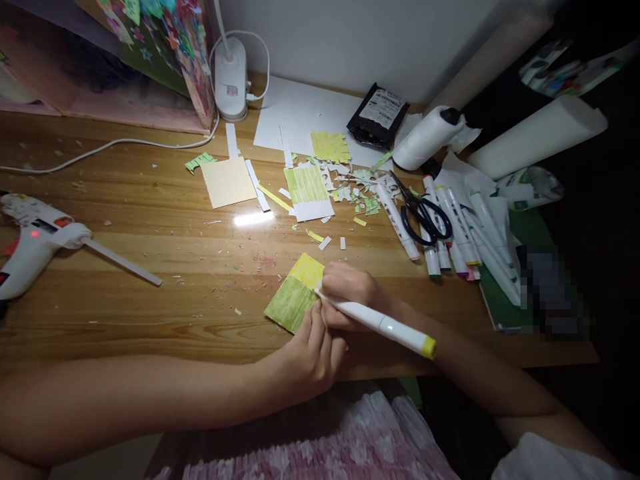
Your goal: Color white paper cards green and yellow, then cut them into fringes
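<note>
A small card [291, 301], green on its lower part and yellow at the top, lies tilted near the table's front edge. The fingers of my left hand [314, 350] are bent together on its lower right edge. My right hand [350, 293] is closed round a white marker [383, 323] with a yellow end. The marker's tip meets the card's right side, where green and yellow join. My right fingers hide part of the card's right corner.
Behind the card lie a cream square [229, 182], a green-striped paper [307, 190] and paper scraps. Dark scissors [427, 217] rest on several markers [457, 230] at the right. A glue gun [35, 247] is at the left, a white cable [135, 141] behind it.
</note>
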The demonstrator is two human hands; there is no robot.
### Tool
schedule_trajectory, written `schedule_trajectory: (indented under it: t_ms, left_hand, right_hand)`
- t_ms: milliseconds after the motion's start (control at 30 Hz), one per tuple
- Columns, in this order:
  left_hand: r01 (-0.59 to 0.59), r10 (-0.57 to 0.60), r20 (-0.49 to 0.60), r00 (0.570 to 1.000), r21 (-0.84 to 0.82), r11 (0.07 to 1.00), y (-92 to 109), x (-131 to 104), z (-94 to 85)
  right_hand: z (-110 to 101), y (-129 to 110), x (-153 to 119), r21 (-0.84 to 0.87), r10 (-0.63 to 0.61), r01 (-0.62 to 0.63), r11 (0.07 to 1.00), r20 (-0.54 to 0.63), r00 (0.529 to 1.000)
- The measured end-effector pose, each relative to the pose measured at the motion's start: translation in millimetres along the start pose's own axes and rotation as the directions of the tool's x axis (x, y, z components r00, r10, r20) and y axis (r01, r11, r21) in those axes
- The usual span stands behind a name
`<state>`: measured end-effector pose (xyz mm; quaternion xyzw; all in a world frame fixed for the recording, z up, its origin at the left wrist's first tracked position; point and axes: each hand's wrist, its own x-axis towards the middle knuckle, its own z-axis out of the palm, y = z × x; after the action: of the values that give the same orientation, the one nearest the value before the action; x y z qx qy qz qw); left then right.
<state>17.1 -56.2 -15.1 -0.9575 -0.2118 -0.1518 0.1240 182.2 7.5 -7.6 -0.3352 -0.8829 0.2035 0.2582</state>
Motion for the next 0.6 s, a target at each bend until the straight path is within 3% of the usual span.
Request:
schedule_trajectory:
  t_ms: [600]
  left_hand:
    - [0.003, -0.003, 0.006, 1.0, 0.019, 1.0, -0.2, 0.1, -0.2]
  right_hand:
    - [-0.5, 7.1, -1.3, 0.067, -0.022, 0.02, 0.998, 0.027, 0.999]
